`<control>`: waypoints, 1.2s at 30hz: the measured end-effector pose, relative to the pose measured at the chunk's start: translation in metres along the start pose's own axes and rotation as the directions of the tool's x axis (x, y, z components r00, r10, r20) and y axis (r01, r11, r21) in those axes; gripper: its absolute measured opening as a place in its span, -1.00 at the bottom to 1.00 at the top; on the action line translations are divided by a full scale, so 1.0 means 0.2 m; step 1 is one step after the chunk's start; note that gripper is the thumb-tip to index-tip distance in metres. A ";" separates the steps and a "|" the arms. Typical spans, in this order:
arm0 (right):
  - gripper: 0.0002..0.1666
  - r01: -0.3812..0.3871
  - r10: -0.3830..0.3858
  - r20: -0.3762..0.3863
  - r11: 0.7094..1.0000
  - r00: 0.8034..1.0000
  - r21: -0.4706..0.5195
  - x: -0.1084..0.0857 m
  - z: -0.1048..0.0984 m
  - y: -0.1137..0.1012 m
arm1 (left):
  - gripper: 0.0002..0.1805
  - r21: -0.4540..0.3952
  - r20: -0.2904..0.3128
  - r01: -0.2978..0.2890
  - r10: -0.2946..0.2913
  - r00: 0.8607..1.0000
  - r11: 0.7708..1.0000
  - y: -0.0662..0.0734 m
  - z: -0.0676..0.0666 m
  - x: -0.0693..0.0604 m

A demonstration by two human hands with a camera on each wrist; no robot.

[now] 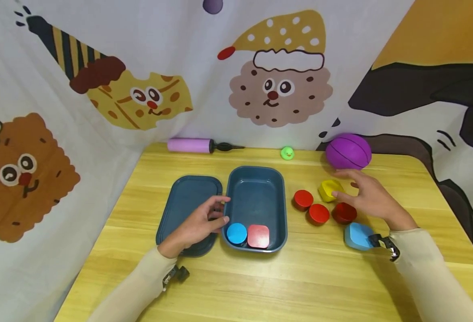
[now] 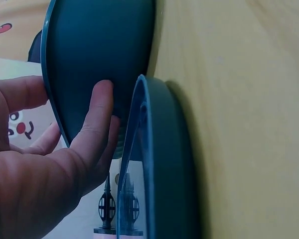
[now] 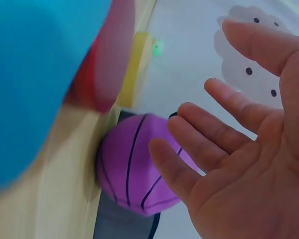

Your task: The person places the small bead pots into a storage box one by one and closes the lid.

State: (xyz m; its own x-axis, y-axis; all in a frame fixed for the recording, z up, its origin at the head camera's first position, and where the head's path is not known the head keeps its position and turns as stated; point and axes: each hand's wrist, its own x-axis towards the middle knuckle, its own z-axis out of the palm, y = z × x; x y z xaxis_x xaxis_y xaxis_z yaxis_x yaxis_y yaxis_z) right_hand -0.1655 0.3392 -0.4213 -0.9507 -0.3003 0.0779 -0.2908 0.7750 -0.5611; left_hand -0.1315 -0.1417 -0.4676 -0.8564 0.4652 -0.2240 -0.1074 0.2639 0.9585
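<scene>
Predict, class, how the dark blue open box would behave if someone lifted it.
The box would probably stay stiff: its walls stand up without sagging. It might dip at the near end, where the round blue piece and pink piece sit. Those could slide, since the floor beyond them is bare.

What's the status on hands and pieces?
Left hand on rim of dark blue box. Right hand open, empty, above yellow block. Red blocks crowd it.

Play corner: cartoon cloth (image 1: 204, 112), toy ball (image 1: 348, 152)
</scene>
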 end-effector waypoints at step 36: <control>-0.22 -0.051 0.029 0.204 0.993 0.979 0.105 0.08 0.05 0.29 | -0.36 0.008 0.007 -0.011 0.011 1.000 1.000 -0.01 0.00 0.00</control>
State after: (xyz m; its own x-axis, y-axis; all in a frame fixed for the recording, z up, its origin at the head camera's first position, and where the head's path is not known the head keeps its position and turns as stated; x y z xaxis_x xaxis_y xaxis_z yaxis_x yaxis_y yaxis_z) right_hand -0.1959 0.3737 -0.4614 -0.9166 -0.3848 -0.1083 -0.2286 0.7269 -0.6476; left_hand -0.1311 -0.1431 -0.4702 -0.8539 0.4743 -0.2144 -0.0937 0.2651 0.9597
